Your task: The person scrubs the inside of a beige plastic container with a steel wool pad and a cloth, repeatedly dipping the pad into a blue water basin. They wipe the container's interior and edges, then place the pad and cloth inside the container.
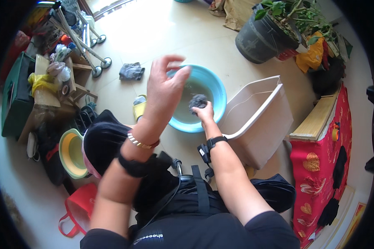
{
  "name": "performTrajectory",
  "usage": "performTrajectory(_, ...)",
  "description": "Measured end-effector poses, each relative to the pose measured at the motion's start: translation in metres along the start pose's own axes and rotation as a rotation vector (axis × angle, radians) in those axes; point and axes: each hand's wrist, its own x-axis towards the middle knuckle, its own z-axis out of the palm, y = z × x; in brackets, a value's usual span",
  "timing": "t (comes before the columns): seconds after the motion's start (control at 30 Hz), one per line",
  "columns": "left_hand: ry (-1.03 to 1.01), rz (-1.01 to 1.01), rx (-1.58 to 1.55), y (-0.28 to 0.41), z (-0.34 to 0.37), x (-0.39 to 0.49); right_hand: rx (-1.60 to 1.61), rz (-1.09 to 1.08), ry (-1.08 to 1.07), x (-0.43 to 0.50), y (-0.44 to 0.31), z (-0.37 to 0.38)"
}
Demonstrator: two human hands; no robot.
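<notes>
A blue plastic basin of cloudy water stands on the floor in front of me. My right hand is over the basin's near right part, its fingers closed around a crumpled dark grey wad. Whether that wad is cloth or a scourer I cannot tell. Raised above the basin's left side is my left hand, slightly blurred. Its fingers are bent, thumb apart from them, and nothing shows between them. It hides part of the basin's left rim.
A beige plastic tub leans right of the basin. A folded grey cloth and a yellow slipper lie left. Farther out are a metal walking frame, a potted plant, a yellow-green basin and a red-covered table.
</notes>
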Motion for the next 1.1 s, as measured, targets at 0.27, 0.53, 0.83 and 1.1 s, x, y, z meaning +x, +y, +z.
performTrajectory(0.27,0.006,-0.492,-0.238,0.091,-0.006,0.03,-0.22,0.177,0.202,0.082,0.008,0.03)
performTrajectory(0.53,-0.018,-0.464,-0.415,0.074,-0.011,0.029,-0.647,0.035,0.168,0.066,-0.013,0.063)
performTrajectory(0.83,-0.125,-0.374,-0.387,0.053,0.001,0.032,-0.357,0.005,0.266,0.04,-0.013,0.038)
performTrajectory(1.1,-0.189,-0.384,-0.328,0.024,0.011,0.041,0.403,-0.412,0.501,-0.017,-0.077,-0.034)
